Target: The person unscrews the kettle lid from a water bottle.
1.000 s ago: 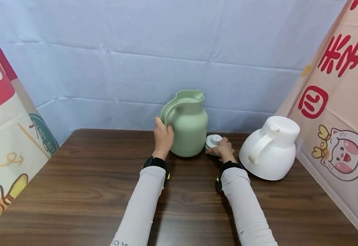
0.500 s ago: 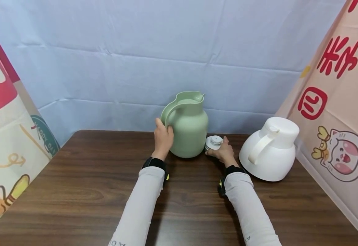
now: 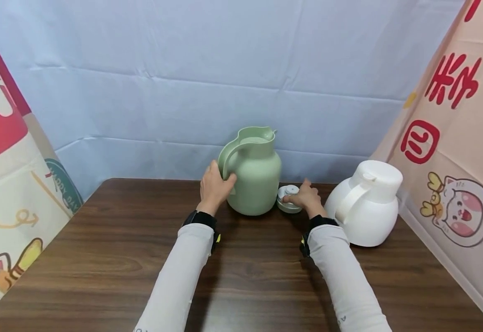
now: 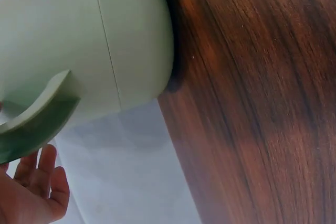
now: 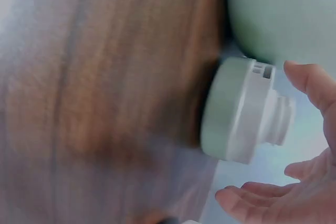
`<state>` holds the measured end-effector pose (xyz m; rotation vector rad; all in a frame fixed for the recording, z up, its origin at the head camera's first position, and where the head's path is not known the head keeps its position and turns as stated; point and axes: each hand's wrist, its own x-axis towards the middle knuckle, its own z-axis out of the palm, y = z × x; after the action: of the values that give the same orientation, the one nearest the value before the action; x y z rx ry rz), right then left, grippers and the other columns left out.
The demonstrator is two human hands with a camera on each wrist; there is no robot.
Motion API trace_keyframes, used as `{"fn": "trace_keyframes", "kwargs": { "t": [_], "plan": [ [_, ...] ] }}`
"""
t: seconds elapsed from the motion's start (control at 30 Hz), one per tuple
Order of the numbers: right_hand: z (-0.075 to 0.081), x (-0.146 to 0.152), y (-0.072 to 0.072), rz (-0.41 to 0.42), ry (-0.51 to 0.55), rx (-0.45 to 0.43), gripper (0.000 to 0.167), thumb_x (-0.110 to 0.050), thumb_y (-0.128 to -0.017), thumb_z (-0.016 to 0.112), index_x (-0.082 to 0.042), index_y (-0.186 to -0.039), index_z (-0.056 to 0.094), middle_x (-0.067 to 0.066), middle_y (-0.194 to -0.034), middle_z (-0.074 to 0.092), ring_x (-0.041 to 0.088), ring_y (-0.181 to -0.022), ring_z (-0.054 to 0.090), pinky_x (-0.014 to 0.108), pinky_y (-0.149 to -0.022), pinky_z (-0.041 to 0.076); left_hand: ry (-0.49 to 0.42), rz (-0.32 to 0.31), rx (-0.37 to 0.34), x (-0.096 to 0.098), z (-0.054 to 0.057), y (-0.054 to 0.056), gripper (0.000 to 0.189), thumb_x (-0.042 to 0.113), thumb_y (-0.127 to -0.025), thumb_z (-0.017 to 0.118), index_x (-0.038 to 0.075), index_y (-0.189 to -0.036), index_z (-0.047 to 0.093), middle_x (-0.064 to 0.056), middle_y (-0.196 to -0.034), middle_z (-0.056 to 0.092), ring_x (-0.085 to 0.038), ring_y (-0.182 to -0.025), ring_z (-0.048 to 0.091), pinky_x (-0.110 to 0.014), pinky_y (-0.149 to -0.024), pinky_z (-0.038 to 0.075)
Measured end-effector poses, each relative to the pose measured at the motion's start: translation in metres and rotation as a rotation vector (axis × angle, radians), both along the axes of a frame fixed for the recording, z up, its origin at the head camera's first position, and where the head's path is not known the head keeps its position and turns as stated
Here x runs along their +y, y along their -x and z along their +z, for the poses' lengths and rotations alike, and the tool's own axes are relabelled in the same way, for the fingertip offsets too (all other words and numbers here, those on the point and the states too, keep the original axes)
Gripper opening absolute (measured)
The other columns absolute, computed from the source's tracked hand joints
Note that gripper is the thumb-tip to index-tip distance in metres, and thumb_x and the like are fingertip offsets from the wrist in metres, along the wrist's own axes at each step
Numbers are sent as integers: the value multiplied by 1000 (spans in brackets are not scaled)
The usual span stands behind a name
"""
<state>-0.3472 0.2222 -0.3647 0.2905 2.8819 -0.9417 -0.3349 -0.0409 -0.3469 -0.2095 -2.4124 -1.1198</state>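
Observation:
A light green vacuum jug (image 3: 258, 180) stands upright near the table's back edge, its top uncovered. At its handle (image 4: 44, 114), my left hand (image 3: 215, 188) has its fingers spread loosely; the left wrist view shows several fingertips just off the handle. Beside the jug's base lies its lid (image 5: 231, 111), green side down with the white stopper facing up. Around that lid my right hand (image 3: 307, 199) holds its thumb and fingers wide apart; in the right wrist view there is a gap between them and the lid.
To the right, a white vacuum jug (image 3: 363, 212) with its lid on stands close to my right wrist. The brown wooden table (image 3: 141, 258) runs back to a pale blue cloth (image 3: 162, 106). Printed cloths (image 3: 457, 184) hang at both sides.
My left hand has loosened from the green jug's handle and shifted slightly left. My right hand has let go of the lid and drawn a little to the right. The lid stays on the table.

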Motion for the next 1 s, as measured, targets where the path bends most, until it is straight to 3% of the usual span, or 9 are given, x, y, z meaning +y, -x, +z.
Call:
{"fn": "trace_keyframes", "kwargs": {
  "t": [0.33,0.47,0.83,1.0],
  "plan": [
    [6,-2,0,25,23,-12,97,-37,-84,63,4,-145,0,39,-139,14,54,-125,20,57,-99,25,-8,-3,-53,0,2,0,35,31,-86,56,5,-108,47,-11,-91,50,-27,-81,50,-40,-70,41],
    [6,-5,-4,46,-19,7,93,-35,-85,63,4,-146,4,39,-140,13,55,-124,20,57,-97,27,11,-2,-75,-1,4,-5,42,35,-86,56,5,-116,48,-11,-97,52,-27,-87,51,-42,-76,42],
    [18,-8,-31,145,-221,114,88,-27,-86,66,1,-146,10,37,-141,9,55,-126,15,60,-94,28,126,-19,-132,-16,4,-22,57,41,-83,58,5,-125,46,-13,-105,49,-29,-93,49,-47,-82,39],
    [24,-7,-47,156,-266,172,87,-27,-85,68,2,-146,13,37,-141,7,56,-126,13,60,-94,27,157,-40,-106,-18,5,-30,60,42,-82,61,4,-127,47,-15,-110,49,-31,-97,49,-50,-82,38]
  ]
}}
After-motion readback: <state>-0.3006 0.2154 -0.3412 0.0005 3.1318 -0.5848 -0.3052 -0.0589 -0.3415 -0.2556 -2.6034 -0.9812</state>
